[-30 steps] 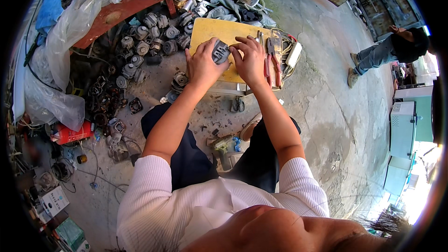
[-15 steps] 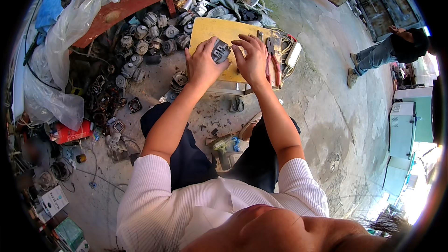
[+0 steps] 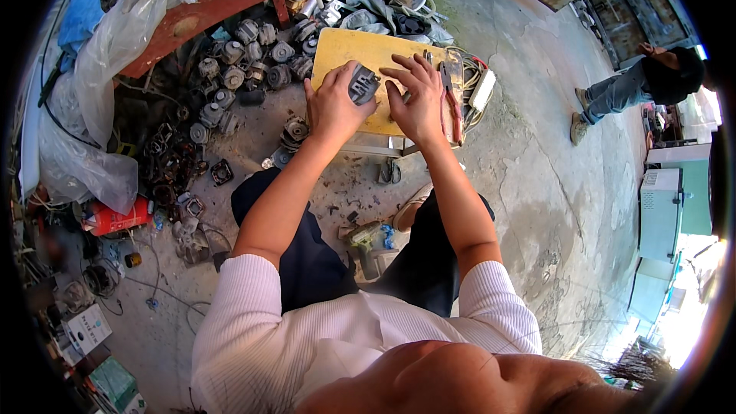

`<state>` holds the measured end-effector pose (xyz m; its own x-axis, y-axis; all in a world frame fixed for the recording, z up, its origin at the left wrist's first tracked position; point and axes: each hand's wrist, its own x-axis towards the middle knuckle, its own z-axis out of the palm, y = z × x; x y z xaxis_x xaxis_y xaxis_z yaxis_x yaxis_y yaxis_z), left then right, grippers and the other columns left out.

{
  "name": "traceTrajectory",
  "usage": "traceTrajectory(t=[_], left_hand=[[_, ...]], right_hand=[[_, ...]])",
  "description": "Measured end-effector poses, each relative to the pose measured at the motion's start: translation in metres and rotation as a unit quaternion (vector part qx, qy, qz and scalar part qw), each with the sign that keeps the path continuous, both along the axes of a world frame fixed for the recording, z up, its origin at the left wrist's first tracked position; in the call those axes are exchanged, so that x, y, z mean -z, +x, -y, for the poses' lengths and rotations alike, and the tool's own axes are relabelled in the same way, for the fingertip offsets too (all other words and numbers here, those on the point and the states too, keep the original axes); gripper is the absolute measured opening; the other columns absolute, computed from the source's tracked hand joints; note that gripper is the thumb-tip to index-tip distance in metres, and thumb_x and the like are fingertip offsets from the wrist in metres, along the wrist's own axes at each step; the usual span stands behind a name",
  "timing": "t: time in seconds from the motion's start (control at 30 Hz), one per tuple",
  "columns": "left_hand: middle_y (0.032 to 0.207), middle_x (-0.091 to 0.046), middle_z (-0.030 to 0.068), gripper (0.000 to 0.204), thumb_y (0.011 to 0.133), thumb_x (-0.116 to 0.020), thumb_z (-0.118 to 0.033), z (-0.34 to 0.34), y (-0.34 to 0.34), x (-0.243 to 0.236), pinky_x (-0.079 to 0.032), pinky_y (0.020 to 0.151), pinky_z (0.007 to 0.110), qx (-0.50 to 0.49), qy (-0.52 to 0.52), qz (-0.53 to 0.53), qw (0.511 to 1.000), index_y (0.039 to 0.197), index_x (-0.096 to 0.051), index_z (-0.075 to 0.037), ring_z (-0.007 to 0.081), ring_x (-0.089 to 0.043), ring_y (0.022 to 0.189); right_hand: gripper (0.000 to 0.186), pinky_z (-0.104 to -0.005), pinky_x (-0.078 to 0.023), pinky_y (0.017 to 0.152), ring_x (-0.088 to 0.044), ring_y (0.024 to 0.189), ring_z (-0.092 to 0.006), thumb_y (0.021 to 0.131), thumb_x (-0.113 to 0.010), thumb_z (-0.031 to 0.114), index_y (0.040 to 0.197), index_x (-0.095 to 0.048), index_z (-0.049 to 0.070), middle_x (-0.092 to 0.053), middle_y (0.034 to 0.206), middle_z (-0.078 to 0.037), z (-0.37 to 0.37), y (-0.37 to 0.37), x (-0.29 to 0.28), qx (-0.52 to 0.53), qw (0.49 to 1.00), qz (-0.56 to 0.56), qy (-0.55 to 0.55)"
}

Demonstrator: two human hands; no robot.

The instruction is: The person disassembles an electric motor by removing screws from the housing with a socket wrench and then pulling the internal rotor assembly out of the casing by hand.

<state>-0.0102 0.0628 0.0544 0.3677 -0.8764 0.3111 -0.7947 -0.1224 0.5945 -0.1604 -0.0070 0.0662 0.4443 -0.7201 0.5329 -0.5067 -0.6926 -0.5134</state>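
My left hand (image 3: 336, 102) is closed around a dark grey slotted part (image 3: 363, 85), blocky with open gaps in its face, held over the yellow tabletop (image 3: 337, 44). Beside it on the right, my right hand (image 3: 415, 100) is open with fingers spread and thumb apart, nothing in it. A narrow gap separates the right thumb from the grey part. Red-handled pliers (image 3: 451, 103) lie on the table just right of my right hand. Another slim tool (image 3: 427, 56) lies near the far edge, its lower part hidden by the fingers.
A heap of small used motors (image 3: 253, 54) covers the floor left of the table. Dark metal parts (image 3: 165, 153) lie nearer. A green power drill (image 3: 366, 236) rests between my feet. A coiled cable with a white power strip (image 3: 481, 90) hangs at the table's right. A person (image 3: 632, 90) stands far right.
My right hand has drawn slightly away from the grey part, its thumb and fingers opening wider. The left hand keeps its hold almost without moving.
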Motion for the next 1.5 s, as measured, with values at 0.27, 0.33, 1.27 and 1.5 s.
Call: traceTrajectory(t=[0.27,0.33,1.27,1.5], left_hand=[[0.124,-0.061,0.0064,0.07,0.071,-0.078,-0.036,0.0,0.0,0.0,-0.027,0.107,0.064,-0.002,-0.001,-0.002,1.0,0.132,-0.053,-0.014,0.0252,-0.058,0.116],[0.124,-0.061,0.0065,0.07,0.071,-0.078,-0.036,0.0,0.0,0.0,-0.027,0.107,0.064,-0.003,0.002,0.004,1.0,0.132,-0.053,-0.014,0.0253,-0.058,0.116],[0.125,-0.06,0.0063,0.07,0.071,-0.077,-0.034,-0.003,0.0,-0.002,-0.024,0.107,0.067,0.002,0.002,-0.001,1.0,0.133,-0.051,-0.014,0.0263,-0.057,0.117],[0.126,-0.06,0.0064,0.072,0.071,-0.078,-0.035,-0.004,0.0,-0.005,-0.023,0.107,0.067,0.003,0.01,-0.006,1.0,0.133,-0.05,-0.014,0.0264,-0.057,0.118]], right_hand=[[0.023,-0.0468,-0.032,0.105,-0.047,0.125,-0.0344,0.081,-0.069,0.014,0.104,-0.072,0.015,-0.064,0.121,-0.006,0.002,0.0,0.003,0.007,1.0,0.026,0.008],[0.019,-0.0463,-0.033,0.104,-0.048,0.124,-0.034,0.082,-0.07,0.016,0.101,-0.074,0.014,-0.064,0.119,-0.006,0.002,0.003,0.004,0.012,0.999,0.021,0.024],[0.016,-0.0397,-0.051,0.079,-0.067,0.088,-0.0315,0.084,-0.071,0.018,0.092,-0.073,0.005,-0.071,0.096,-0.011,0.009,0.01,0.014,0.004,0.995,0.051,0.082],[0.015,-0.0392,-0.052,0.079,-0.067,0.087,-0.0319,0.082,-0.072,0.017,0.091,-0.073,0.005,-0.071,0.094,-0.012,0.003,0.011,0.006,-0.001,0.988,0.084,0.126]])
